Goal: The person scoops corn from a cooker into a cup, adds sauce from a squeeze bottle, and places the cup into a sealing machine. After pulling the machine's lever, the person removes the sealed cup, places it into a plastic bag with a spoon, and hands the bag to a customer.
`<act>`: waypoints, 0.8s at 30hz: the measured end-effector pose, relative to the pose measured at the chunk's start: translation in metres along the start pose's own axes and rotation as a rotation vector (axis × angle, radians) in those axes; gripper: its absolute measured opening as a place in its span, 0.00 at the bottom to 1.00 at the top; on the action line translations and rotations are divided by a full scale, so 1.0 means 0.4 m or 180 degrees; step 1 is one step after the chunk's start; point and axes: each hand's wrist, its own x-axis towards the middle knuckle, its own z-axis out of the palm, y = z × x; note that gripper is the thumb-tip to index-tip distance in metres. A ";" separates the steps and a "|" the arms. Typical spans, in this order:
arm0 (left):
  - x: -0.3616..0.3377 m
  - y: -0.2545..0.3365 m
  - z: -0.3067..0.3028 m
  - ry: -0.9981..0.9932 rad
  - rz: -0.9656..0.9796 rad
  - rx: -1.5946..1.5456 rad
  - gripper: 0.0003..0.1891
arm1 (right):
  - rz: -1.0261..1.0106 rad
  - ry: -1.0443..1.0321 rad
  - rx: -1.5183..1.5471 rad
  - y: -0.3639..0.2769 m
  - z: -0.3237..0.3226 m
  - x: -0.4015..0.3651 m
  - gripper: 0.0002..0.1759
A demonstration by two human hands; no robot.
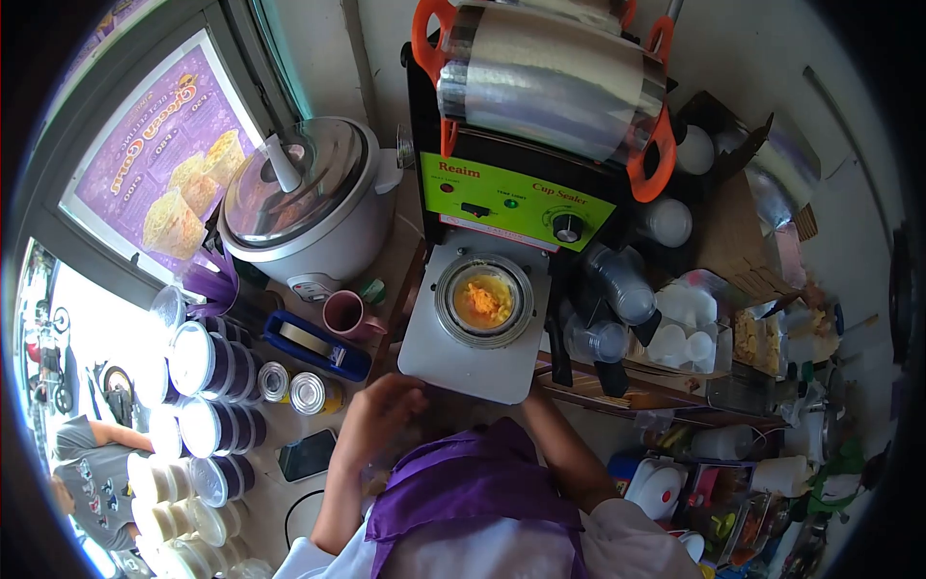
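A cup sealer (521,198) with a green front panel stands before me, and a roll of clear film (550,82) sits on top. Its metal tray (434,352) is pulled out toward me. A cup of food (485,301), yellow with orange shreds on top, sits in the tray's round holder (446,314). My left hand (388,405) is just by the tray's front left corner; its fingers are dim and partly hidden. My right hand (533,391) is at the front right corner, mostly hidden by the tray edge, so its grip does not show.
On the left are a rice cooker (318,241), a pink mug (349,317), a blue tape dispenser (318,347), two cans (313,394), a phone (309,455) and stacked lidded tubs (198,429). Plastic cups (617,285) and a cardboard box (738,236) crowd the right. A person (96,482) is outside.
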 end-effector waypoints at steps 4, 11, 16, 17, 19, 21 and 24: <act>0.072 0.102 -0.037 0.0964 0.1336 0.1450 0.34 | 0.0021 0.0043 0.0196 -0.008 0.001 0.006 0.13; 0.318 0.092 -0.009 0.0107 0.1968 0.1927 0.53 | 0.0038 0.0307 0.0668 -0.035 0.033 0.024 0.13; 0.377 0.091 0.004 -0.0028 0.2051 0.1870 0.50 | 0.0152 0.0429 0.1198 -0.043 0.035 0.011 0.13; 0.384 0.092 0.003 -0.0039 0.2111 0.1856 0.50 | 0.0167 0.0453 0.1318 -0.049 0.033 0.007 0.12; 0.389 0.095 0.009 -0.0014 0.2239 0.1705 0.48 | 0.0205 0.0496 0.1559 -0.060 0.034 0.003 0.12; 0.381 0.106 0.011 0.0034 0.2315 0.1620 0.47 | 0.0230 0.0549 0.1818 -0.076 0.036 0.005 0.12; 0.353 0.103 0.007 0.0285 0.2749 0.0825 0.47 | 0.0267 0.0537 0.2303 -0.100 0.061 -0.022 0.12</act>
